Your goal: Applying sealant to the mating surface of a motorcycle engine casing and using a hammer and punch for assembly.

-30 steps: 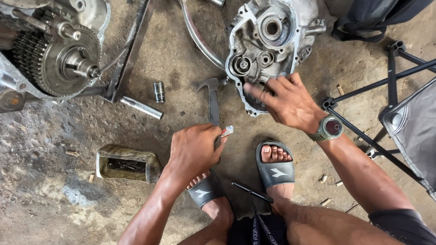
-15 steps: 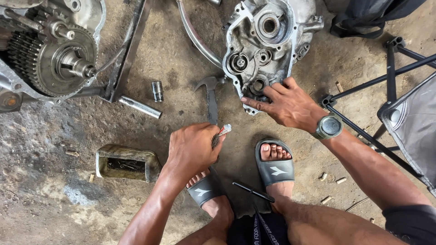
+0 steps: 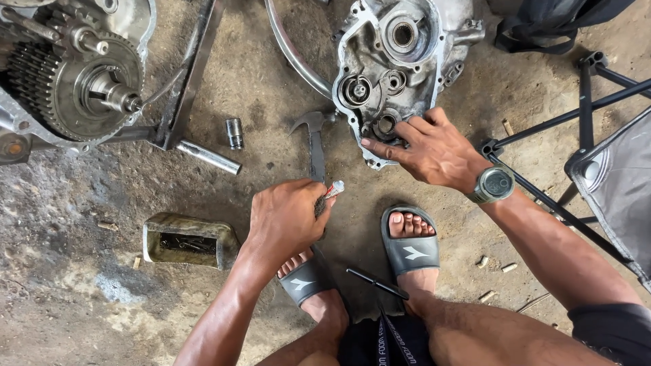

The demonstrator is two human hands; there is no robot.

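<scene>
Right there, the engine cover (image 3: 407,61) lay open side up on the dirt floor (image 3: 81,305), just ahead of the person's sandalled feet, its bearing seats and bores on show. The right hand (image 3: 434,149) rested on the cover's near edge, fingers spread narrow and pressing at a small round bore in the lower part of the casting; whether it pinched anything there could not be told. The left hand (image 3: 288,217) was closed around a small tube (image 3: 333,190) with a pale tip, right over the handle of a claw hammer (image 3: 314,146) lying on the floor beside the cover. By the look of it, this was the stage of dressing or checking a seat in the cover, and the next move would call for bringing the tube's tip up to the spot the right fingers marked. Further out lay a socket (image 3: 234,133), a steel bar (image 3: 209,157), a shallow tin (image 3: 190,240), and the geared engine (image 3: 74,81) at far left.
</scene>
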